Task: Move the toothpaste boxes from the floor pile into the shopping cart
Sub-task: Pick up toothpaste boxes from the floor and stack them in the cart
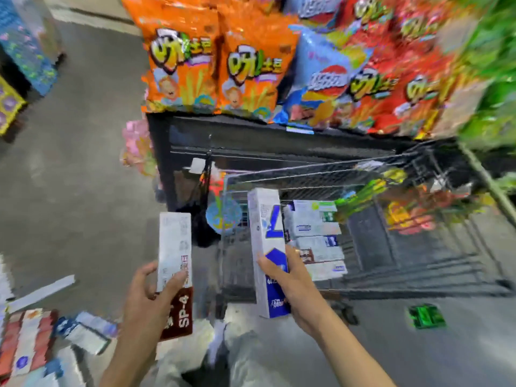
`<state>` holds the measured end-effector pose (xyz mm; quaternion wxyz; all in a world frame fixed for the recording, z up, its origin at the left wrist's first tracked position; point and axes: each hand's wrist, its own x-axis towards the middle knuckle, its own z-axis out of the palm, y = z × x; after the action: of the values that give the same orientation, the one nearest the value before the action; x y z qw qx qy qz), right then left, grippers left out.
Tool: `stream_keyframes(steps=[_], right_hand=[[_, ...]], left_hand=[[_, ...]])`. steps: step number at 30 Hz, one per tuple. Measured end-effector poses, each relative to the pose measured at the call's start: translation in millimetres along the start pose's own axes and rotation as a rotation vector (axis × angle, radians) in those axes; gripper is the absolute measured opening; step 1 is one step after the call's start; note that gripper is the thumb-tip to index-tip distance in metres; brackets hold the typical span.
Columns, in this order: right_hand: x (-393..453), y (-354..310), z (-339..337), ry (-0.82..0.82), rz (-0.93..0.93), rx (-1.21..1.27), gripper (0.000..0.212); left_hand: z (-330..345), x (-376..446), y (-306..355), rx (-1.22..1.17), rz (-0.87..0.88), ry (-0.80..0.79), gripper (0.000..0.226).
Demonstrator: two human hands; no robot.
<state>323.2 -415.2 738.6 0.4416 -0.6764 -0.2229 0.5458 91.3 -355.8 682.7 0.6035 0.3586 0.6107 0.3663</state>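
The left hand (150,291) grips a white-and-maroon toothpaste box (175,263); the right hand (290,283) grips a white-and-blue box (268,236) over the shopping cart (418,275), where what look like more boxes (315,233) lie. The floor pile (83,331) is blurred.

One view only, from your head, wide-angle, tilted forward and down. Your left hand (150,291) and right hand (290,280) sit close, low centre. Shopping cart (363,169) just ahead, seen from above; snack-bag shelf (251,79) fills the top. Floor (69,177) falls away left. Edges smear and bend.
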Motion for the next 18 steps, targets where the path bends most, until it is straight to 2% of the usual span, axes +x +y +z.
stream_keyframes(steps=[4, 9, 14, 18], right_hand=[[-31, 1, -104, 0.231, 0.006, 0.113, 0.022], [-32, 4, -223, 0.351, -0.012, 0.179, 0.026], [4, 0, -323, 0.313, -0.017, 0.132, 0.027], [48, -4, -375, 0.172, -0.070, -0.099, 0.033]], left_hand=[[63, -13, 15, 0.119, 0.036, -0.145, 0.030], [161, -19, 16, 0.271, 0.089, -0.272, 0.030], [270, -22, 2, 0.388, 0.083, -0.317, 0.025], [326, -9, -13, 0.475, 0.084, -0.301, 0.050]])
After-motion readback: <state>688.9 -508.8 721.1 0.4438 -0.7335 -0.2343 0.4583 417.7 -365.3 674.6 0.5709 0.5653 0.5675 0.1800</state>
